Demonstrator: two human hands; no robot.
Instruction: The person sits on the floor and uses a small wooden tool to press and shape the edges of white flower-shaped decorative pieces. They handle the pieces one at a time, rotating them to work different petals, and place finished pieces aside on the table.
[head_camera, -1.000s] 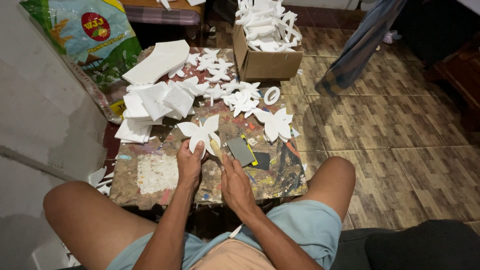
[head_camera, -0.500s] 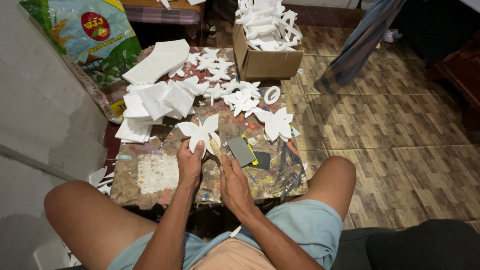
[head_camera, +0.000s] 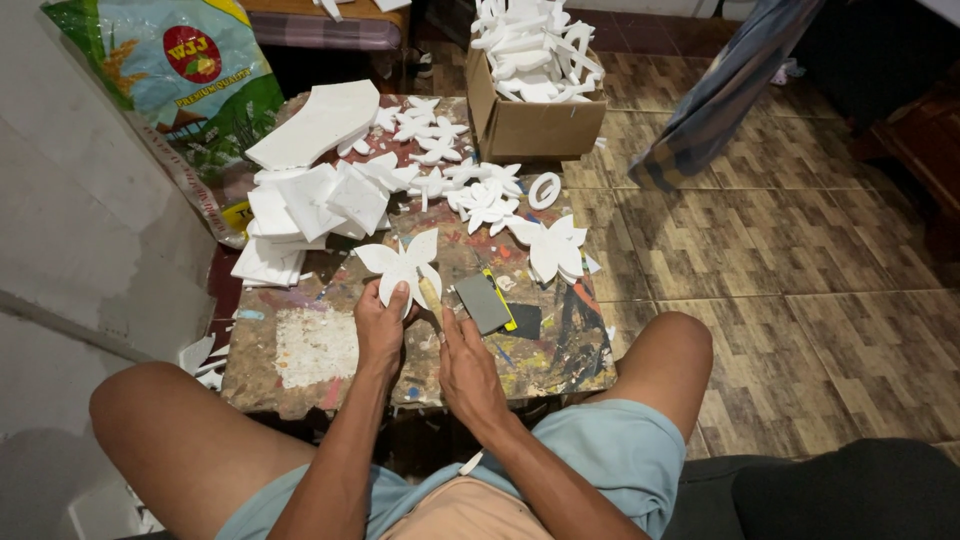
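Seated person's left hand (head_camera: 380, 325) pinches a white foam flower cutout (head_camera: 402, 268) flat on the paint-stained low table (head_camera: 300, 350), steadying it, w/ right hand (head_camera: 465, 360) just beside, closed on a thin stick tool (head_camera: 430, 296) at its edge.

The person wears light blue shorts that end above the knee, leaving both legs bare below them. A peach-coloured top shows at the bottom edge of the view, over the waistband of the shorts, and a thin white cord hangs at its hem. Both arms are bare, with no sleeves in sight. The left hand (head_camera: 382, 325) and the right hand (head_camera: 466, 365) are bare.
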